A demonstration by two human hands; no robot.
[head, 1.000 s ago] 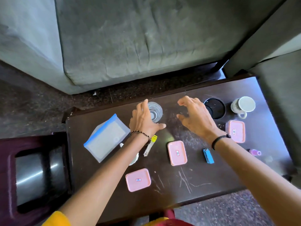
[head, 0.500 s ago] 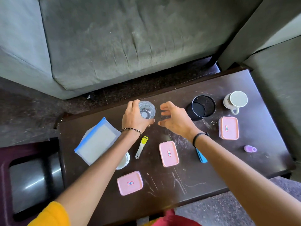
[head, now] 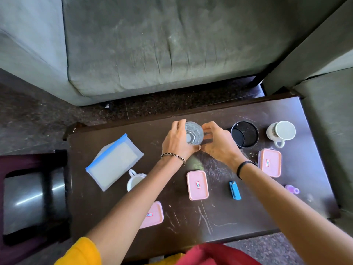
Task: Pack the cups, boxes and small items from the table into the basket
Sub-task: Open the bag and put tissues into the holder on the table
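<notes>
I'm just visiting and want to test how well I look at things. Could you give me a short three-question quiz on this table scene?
1. True or false: both the left hand and the right hand are cupped around the clear ribbed drinking glass.
2. Multiple choice: what stands directly right of that glass? A) a white ceramic mug B) a black mesh metal cup C) a pink plastic box
3. How many pink rectangular lidded boxes lie on the dark scratched wooden table?

Key
1. True.
2. B, the black mesh metal cup; the white ceramic mug stands further right.
3. Three, and, partly hidden by the left forearm.
</notes>
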